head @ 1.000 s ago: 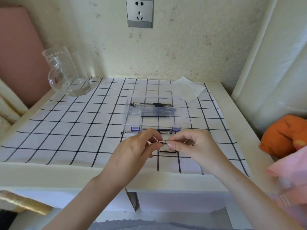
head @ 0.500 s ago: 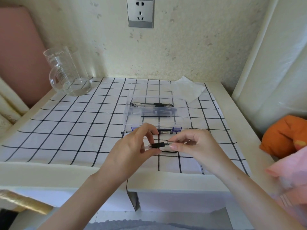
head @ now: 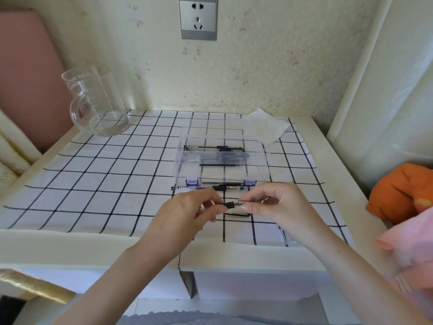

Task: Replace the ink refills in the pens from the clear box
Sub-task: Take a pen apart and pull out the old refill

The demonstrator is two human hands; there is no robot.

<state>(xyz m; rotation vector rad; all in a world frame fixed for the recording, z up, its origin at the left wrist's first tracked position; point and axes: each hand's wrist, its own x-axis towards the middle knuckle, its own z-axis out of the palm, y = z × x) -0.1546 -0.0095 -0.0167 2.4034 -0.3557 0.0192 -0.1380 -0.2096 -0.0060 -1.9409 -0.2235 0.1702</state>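
Note:
A clear box [head: 221,177] with blue latches stands open on the checked cloth, with pens and a thin black refill [head: 219,164] inside. Just in front of it lies another pen [head: 210,188]. Below that, I hold a pen [head: 230,204] level above the cloth. My left hand [head: 187,216] pinches its barrel end, and my right hand [head: 274,205] pinches its tip end. Only the black grip section shows between my fingers. A small dark part [head: 236,214] lies on the cloth under my hands.
A glass measuring jug [head: 95,104] stands at the back left. A white tissue [head: 264,126] lies behind the box. An orange and pink fabric heap [head: 403,195] sits beyond the table's right edge. A wall socket [head: 198,17] is above.
My hands have drawn slightly apart along the pen, so more of its black grip section shows between them. The box and other pens have not moved.

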